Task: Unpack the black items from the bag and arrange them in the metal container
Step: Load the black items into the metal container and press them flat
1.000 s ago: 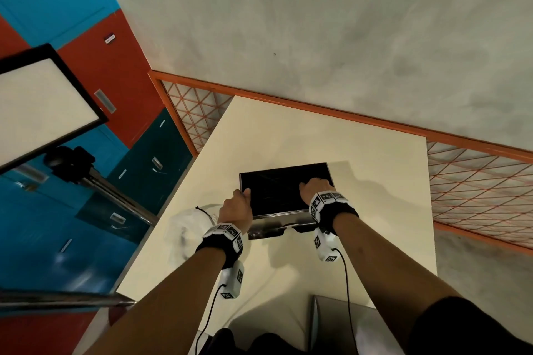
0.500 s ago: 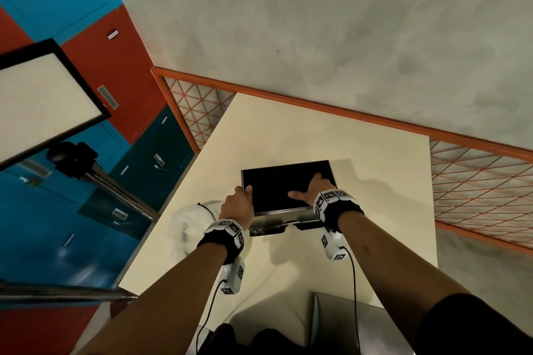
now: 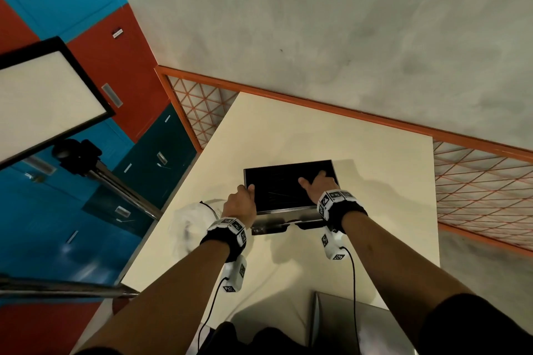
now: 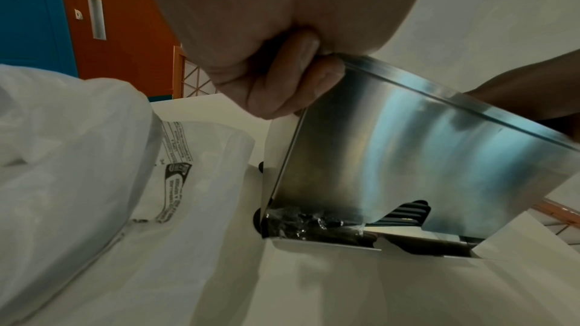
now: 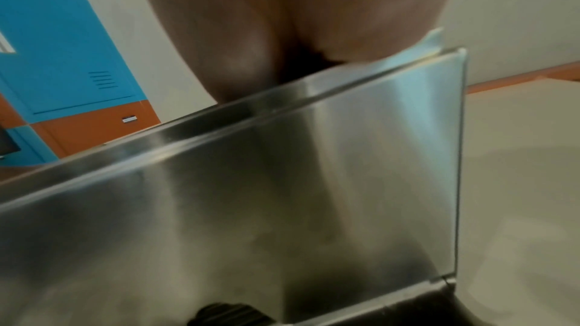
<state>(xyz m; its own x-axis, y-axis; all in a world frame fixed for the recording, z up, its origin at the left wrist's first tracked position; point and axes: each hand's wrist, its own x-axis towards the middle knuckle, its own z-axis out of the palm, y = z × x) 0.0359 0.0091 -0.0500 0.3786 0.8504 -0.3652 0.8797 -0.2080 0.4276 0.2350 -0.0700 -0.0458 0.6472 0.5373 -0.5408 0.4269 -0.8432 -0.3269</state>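
Observation:
The metal container (image 3: 282, 223) stands on the cream table (image 3: 317, 130), its top filled by a flat black surface (image 3: 282, 184). My left hand (image 3: 241, 201) grips the container's near-left corner, thumb on top and fingers (image 4: 282, 88) curled under the rim. My right hand (image 3: 316, 184) lies flat on the black surface near its right side, thumb spread out. In the left wrist view the steel wall (image 4: 423, 158) has a low cut-out showing black items (image 4: 406, 210) and crinkled clear wrap (image 4: 313, 224). The white plastic bag (image 3: 193, 219) lies slumped left of the container. The right wrist view shows my palm (image 5: 298, 21) above the steel wall (image 5: 282, 195).
A second steel box (image 3: 346, 323) sits at the table's near edge. A light panel on a stand (image 3: 43, 95) reaches in from the left, with a metal pole below it. Orange mesh fencing (image 3: 476, 181) borders the table's far and right sides.
My right hand has uncurled from the container's near edge and now lies spread on the black surface, thumb out. The left hand keeps its grip on the corner.

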